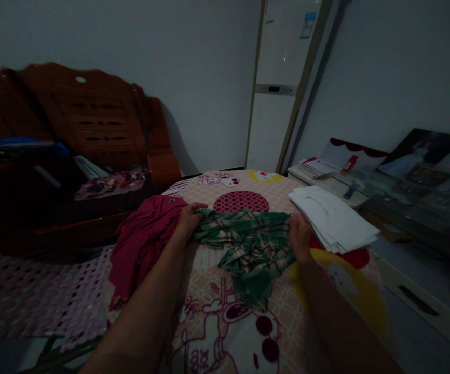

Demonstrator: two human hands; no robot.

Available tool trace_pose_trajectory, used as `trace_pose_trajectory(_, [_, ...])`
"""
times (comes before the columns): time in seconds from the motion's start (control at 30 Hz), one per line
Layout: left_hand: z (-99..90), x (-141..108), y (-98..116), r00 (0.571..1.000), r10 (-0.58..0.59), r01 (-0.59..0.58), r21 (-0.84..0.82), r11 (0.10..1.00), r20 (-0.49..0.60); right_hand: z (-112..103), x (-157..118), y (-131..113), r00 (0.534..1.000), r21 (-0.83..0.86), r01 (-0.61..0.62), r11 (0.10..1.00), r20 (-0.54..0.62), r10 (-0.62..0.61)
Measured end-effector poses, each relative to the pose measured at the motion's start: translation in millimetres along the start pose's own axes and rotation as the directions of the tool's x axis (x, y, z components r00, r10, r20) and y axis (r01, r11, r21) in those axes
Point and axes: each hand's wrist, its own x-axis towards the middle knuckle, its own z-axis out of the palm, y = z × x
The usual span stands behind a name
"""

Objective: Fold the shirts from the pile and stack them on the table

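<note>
A crumpled green plaid cloth (248,239), likely a garment though its exact kind is unclear, stretches between my two hands over a round table. My left hand (189,218) pinches its upper left corner, and my right hand (300,234) grips the upper right corner. The top edge is pulled fairly straight, while the lower part lies bunched on the patterned tablecloth (209,270). Beside my left hand and forearm rests a magenta cloth (142,239), draped over the table's left side. Near my right hand lies a stack of white sheets (333,218).
At the left is a wooden bench (92,114) with clothes and bags on it, and a woven chair (41,291) in front. A tall white cabinet-like unit (275,119) stands at the back. Along the right runs a glass-topped stand (380,195) holding papers and a photo (419,150).
</note>
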Motion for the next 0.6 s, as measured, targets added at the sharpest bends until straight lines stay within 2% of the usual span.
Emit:
trace_pose_trajectory(0.1, [1.0,0.2,0.6,1.0,0.024,-0.024,0.013,1.0,-0.001,-14.5,4.0,4.3,0.972,0.094,-0.138,0.986,-0.178,0.153])
trace_pose_trajectory(0.23, [3.0,3.5,-5.7,0.997,0.041,-0.039,0.03,0.999,-0.069,-24.5,3.5,0.9,0.964,0.191,-0.174,0.966,-0.165,0.207])
trace_pose_trajectory(0.33, [2.7,6.1,-10.4,0.994,0.051,-0.045,0.063,0.997,-0.099,-26.1,1.4,-10.7,0.974,0.228,-0.126,0.966,-0.156,0.164])
trace_pose_trajectory(0.47, [0.3,7.3,-10.7,0.993,0.076,-0.057,0.211,0.976,-0.085,-26.6,0.5,-20.7,0.978,0.203,-0.096,0.975,-0.165,0.13])
trace_pose_trajectory(0.53, [-1.2,7.8,-10.1,0.989,0.093,-0.057,0.278,0.959,-0.116,-27.9,2.5,-16.5,0.958,0.174,-0.141,0.975,-0.223,0.179])
trace_pose_trajectory(0.6, [-2.5,8.8,-10.6,0.979,0.1,-0.042,0.3,0.953,-0.179,-30.6,5.9,-5.7,0.91,0.184,-0.226,0.957,-0.312,0.275])
